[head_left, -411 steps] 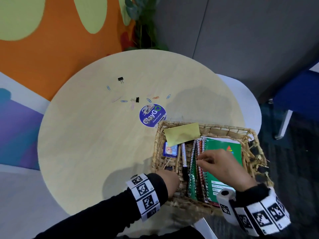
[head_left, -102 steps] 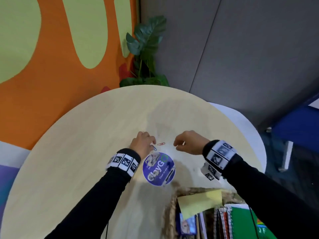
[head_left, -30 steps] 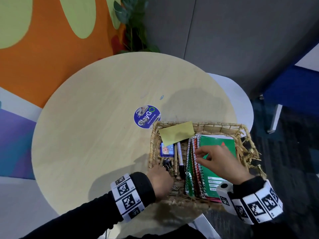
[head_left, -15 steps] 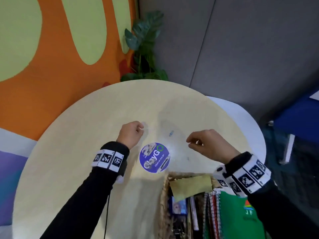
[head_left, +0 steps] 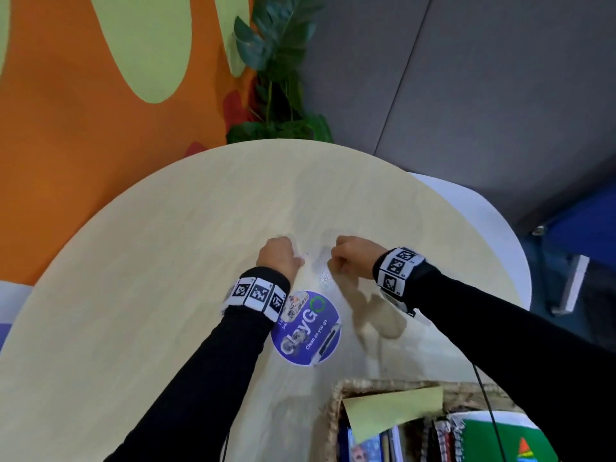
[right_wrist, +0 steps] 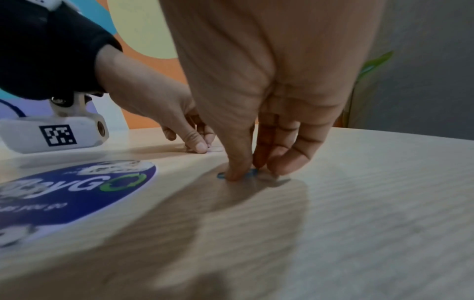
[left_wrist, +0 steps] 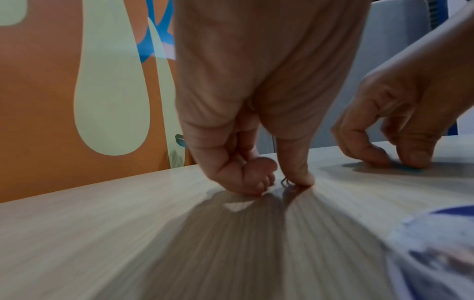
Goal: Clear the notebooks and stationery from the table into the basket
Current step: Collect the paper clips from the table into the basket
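Note:
Both hands are down on the round table (head_left: 166, 261), just beyond a blue round sticker (head_left: 305, 328). My left hand (head_left: 283, 258) has its fingers curled, and its thumb and fingertips pinch a small pale paper clip (left_wrist: 286, 181) that lies on the wood. To its right, my right hand (right_wrist: 248, 172) pinches a blue paper clip (right_wrist: 221, 175) against the tabletop with thumb and fingertips. The woven basket (head_left: 335, 415) sits at the near right edge. It holds a yellow note (head_left: 393, 411), spiral notebooks, pens and a green notebook (head_left: 493, 441).
A white chair (head_left: 483, 228) stands behind the table on the right and a potted plant (head_left: 276, 61) at the far side. The orange and green wall is on the left. Bare wood lies left of my hands.
Both hands have dropped from just above the table onto the two clips. The right hand moved left onto the blue clip. The camera view came closer to the table.

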